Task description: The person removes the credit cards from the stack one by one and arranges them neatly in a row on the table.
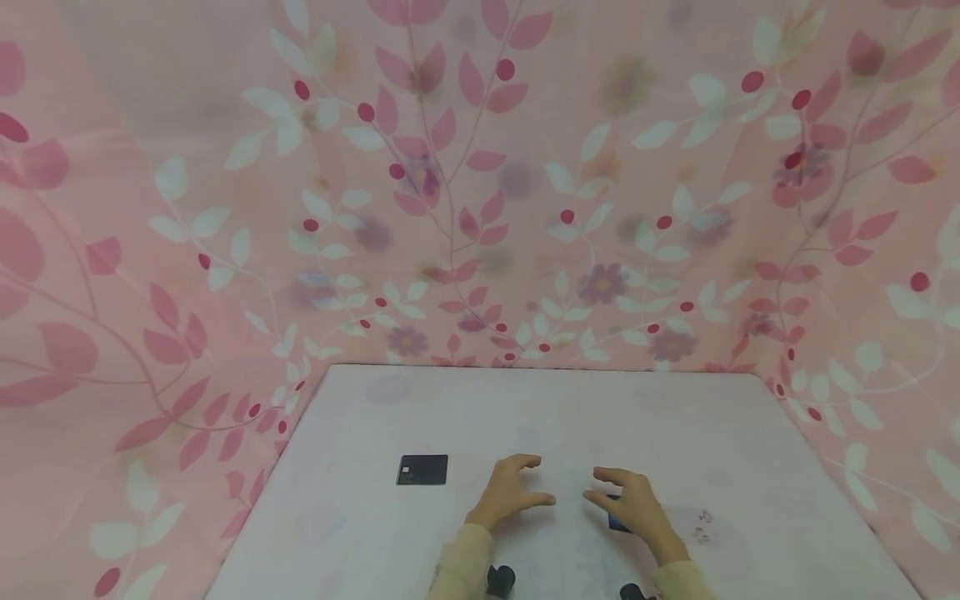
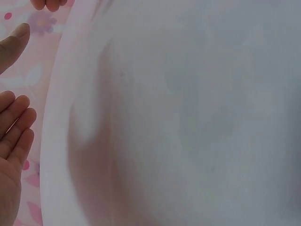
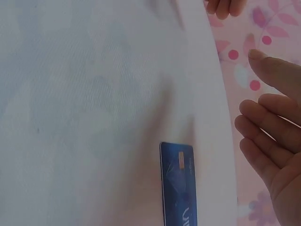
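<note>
Above the white table, my left hand (image 1: 512, 493) and my right hand (image 1: 632, 502) face each other, a gap between them. Neither holds anything; thumbs stand apart from the loosely bent fingers. Left of my left hand lies a black bank card (image 1: 423, 470) with a chip on its left side. A blue bank card (image 3: 178, 183) lies on the table beneath my right hand, which partly covers it in the head view. The right wrist view shows its gold chip and pale lettering, with its lower end cut off by the frame. Shadows of the hands fall on the tabletop.
The white table (image 1: 555, 408) has its far edge against a pink curtain (image 1: 480, 208) with leaves and flowers, which also hangs at both sides. A faint printed patch (image 1: 702, 527) shows right of my right hand. Dark rounded pieces (image 1: 501, 578) sit by the forearms.
</note>
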`<state>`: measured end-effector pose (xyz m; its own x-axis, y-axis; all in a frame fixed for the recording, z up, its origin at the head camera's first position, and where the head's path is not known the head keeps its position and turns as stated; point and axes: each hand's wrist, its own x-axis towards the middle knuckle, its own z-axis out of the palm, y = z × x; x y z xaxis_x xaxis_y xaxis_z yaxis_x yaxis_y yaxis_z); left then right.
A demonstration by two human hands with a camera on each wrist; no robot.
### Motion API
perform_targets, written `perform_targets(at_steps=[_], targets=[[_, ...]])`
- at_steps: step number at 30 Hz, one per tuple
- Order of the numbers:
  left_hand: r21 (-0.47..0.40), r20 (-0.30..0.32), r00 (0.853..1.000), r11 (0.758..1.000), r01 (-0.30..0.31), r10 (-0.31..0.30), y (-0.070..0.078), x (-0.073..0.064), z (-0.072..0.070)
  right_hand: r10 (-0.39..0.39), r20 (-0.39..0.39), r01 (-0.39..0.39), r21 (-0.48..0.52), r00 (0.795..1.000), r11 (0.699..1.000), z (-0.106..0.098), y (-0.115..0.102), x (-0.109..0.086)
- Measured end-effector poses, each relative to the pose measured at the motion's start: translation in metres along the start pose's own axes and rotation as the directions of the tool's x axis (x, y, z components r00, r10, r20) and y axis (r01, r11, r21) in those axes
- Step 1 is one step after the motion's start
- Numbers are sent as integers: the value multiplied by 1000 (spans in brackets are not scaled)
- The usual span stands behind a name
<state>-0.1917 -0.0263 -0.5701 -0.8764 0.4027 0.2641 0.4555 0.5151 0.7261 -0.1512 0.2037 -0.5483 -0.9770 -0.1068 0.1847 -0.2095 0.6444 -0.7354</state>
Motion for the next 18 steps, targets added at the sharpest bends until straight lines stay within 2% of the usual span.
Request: perform_targets(at_steps=[5,9,13,18], targets=[[6,-56,998,1000,-2,2,-12,-6,-10,-13,28,12,43,1000,999,10,-6,8],[12,-101,995,1000,4,-2,-22,-12,-20,-62,41,60,38,997,997,18,-11,15],[1,-142,990,1000,22,-22,-29,-18,-33,-114,48,112,41,992,993,29,-18,22],[-26,-193,981,999,23,-27,-35,-23,-51,-140,62,138,33,988,990,42,-28,30]])
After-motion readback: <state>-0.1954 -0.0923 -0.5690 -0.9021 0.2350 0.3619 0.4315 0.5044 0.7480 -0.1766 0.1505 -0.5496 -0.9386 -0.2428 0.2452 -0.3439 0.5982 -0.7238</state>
